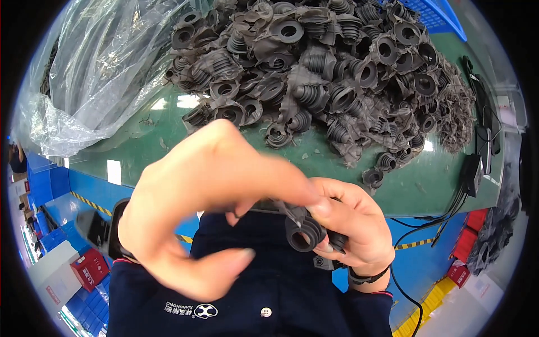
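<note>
My right hand [359,224] is closed around a dark grey ribbed rubber bellows [305,233], its round open end facing me. Another dark ribbed bit shows under those fingers; whether it is a separate piece I cannot tell. A thin torn-looking flap stands at the bellows' upper edge. My left hand [191,191] arches beside it, slightly blurred, thumb and forefinger wide apart. Its forefinger tip reaches the right thumb, while its other fingers are partly hidden. Beyond both hands lies a large heap of similar bellows [314,95], many with ragged sheet rubber around them.
The green tabletop [157,135] holds the heap. A clear plastic bag [95,84] lies at the left, a blue basket [438,14] at the far right. Torn rubber scraps [456,121] sit at the heap's right. A black box with cables [473,174] is near the right edge.
</note>
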`<state>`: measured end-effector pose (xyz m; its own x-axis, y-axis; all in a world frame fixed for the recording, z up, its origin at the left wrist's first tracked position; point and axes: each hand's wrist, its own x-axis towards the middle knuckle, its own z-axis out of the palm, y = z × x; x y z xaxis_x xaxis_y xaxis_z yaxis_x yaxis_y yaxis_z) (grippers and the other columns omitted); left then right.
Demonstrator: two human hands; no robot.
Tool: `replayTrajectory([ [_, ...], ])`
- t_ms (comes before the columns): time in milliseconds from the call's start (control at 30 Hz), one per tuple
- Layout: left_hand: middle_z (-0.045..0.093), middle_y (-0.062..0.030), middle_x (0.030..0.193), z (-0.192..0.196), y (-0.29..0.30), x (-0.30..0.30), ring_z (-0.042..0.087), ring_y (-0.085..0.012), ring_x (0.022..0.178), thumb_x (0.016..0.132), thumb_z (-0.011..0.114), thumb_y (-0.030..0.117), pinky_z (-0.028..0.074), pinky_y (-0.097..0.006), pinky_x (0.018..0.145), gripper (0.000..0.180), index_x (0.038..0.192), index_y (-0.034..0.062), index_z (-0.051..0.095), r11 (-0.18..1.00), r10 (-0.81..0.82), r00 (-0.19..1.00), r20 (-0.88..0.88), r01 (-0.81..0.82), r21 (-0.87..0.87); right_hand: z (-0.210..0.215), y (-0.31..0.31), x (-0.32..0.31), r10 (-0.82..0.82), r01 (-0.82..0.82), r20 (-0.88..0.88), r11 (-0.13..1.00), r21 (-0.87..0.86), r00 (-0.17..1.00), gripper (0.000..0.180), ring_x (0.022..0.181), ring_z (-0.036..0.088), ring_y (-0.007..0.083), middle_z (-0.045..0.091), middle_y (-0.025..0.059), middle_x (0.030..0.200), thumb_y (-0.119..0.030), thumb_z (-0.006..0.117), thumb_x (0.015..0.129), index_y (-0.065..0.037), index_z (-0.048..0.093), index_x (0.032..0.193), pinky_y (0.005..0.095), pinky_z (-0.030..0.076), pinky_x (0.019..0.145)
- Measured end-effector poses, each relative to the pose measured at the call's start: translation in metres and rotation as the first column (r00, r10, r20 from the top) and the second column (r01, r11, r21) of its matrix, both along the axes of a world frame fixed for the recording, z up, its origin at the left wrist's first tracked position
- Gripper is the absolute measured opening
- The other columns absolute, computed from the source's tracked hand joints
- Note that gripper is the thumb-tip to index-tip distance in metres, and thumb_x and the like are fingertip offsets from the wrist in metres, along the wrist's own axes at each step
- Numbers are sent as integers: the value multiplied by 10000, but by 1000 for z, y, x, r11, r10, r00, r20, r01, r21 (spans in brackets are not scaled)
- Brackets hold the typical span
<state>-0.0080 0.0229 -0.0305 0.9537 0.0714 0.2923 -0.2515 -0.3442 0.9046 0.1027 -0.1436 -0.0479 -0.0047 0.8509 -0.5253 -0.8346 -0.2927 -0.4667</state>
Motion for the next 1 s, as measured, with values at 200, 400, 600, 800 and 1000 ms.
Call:
replayTrajectory([
  [200, 425, 19, 660, -6, -7, 3, 420, -95, 528, 508, 689, 84, 312, -202, 445, 291, 798, 103, 674, 898, 30, 981, 193, -111, 425, -1, -2, 13, 46, -46, 8, 999, 4, 999, 207, 407, 336, -8, 464, -27, 541, -233, 482, 852, -43, 533, 787, 156, 209, 359],
  [400, 469, -6, 664, -9, -12, 4, 471, -105, 538, 491, 671, 53, 349, -207, 434, 243, 734, 66, 663, 839, -10, 933, 360, -188, 511, 3, 2, 6, 34, -16, 336, 998, -54, 941, 148, 451, 397, 9, 476, -25, 547, -180, 500, 840, -33, 506, 862, 162, 271, 398],
  [600, 486, -67, 700, -16, -24, 8, 478, -168, 576, 532, 668, -43, 374, -246, 467, 251, 769, 16, 610, 621, 345, 871, 350, -491, 611, 1, 0, -18, -215, 52, 901, 966, 252, -376, 336, 479, 459, 102, 517, 25, 578, 23, 713, 543, -30, 584, 849, 202, 347, 438],
  [800, 503, -65, 713, -12, -39, 4, 475, -191, 585, 576, 649, -35, 371, -258, 470, 192, 751, 17, 592, 451, 419, 830, 367, -542, 709, -11, 15, -18, -255, 52, 767, 935, 350, -589, 331, 470, 459, 133, 526, 25, 587, -7, 742, 510, -39, 604, 810, 227, 347, 410],
  [1000, 523, -93, 715, -16, -9, 15, 489, -187, 652, 662, 564, -69, 384, -261, 567, 90, 740, -30, 543, 507, 537, 730, 422, -680, 530, -3, 7, -12, -404, -68, 766, 900, 431, -500, 326, 483, 463, 145, 537, 39, 620, 38, 725, 490, -28, 597, 782, 223, 350, 428],
])
